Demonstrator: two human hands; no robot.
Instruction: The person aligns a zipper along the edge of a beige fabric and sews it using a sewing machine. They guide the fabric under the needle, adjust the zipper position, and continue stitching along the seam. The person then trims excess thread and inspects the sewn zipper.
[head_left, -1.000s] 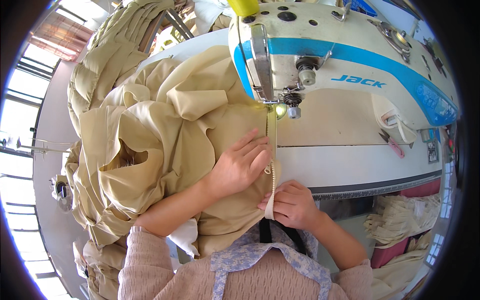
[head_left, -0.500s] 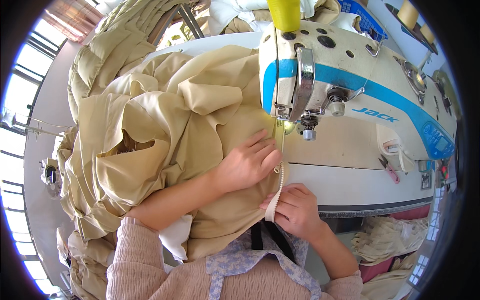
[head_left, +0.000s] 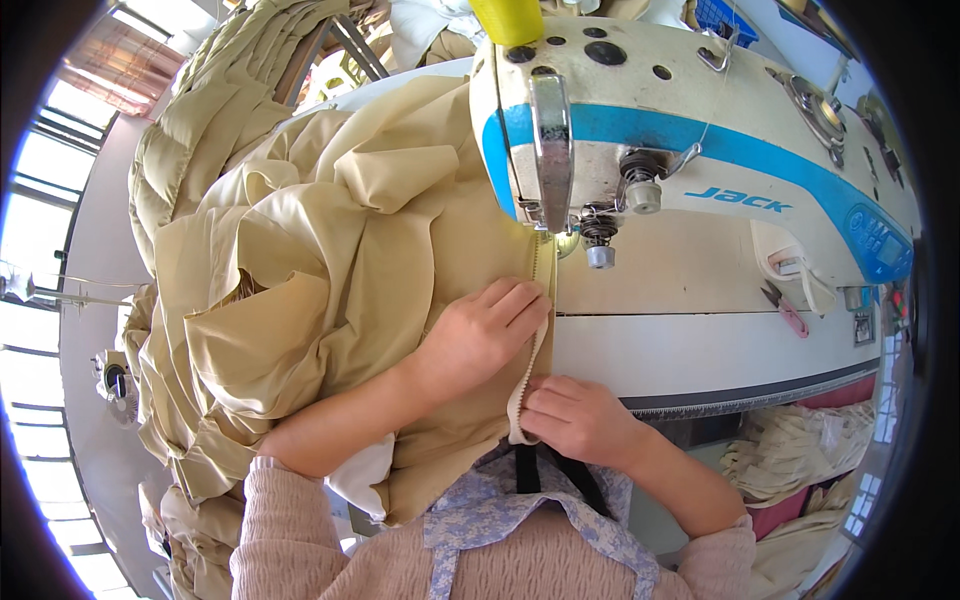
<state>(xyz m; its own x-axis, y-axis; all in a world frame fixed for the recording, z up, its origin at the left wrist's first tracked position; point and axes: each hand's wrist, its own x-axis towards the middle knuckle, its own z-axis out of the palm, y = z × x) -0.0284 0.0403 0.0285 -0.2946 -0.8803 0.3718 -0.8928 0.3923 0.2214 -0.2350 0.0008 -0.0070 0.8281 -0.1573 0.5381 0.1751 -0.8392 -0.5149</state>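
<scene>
The R hand (head_left: 580, 415) is closed narrow, thumb and bent fingers pinching a narrow cream zipper tape w/ toothed edge (head_left: 523, 385), which curves in a small loop at these fingertips. The L hand (head_left: 485, 325) lies palm down, fingers bent close together, on a large sheet of smooth beige fabric (head_left: 455, 255) and against the tape; its fingertips are partly hidden, so I can't tell if it pinches sth. From the L hand, the tape runs up along the fabric's R edge to the lit needle area of a white sewing machine w/ blue stripe (head_left: 640, 120). The rest of the fabric is heaped in folds on the L side. On the machine top stands a yellow tapered cup-like container (head_left: 508, 22), cut by the pic edge; inside not visible. Behind the machine, a blue plastic basket w/ holes (head_left: 728, 22) shows partly, contents unclear. On the R of the white table (head_left: 700, 350) lie small pink-handled snips (head_left: 790, 312); below, cream cloth pieces (head_left: 795, 450) are piled.
</scene>
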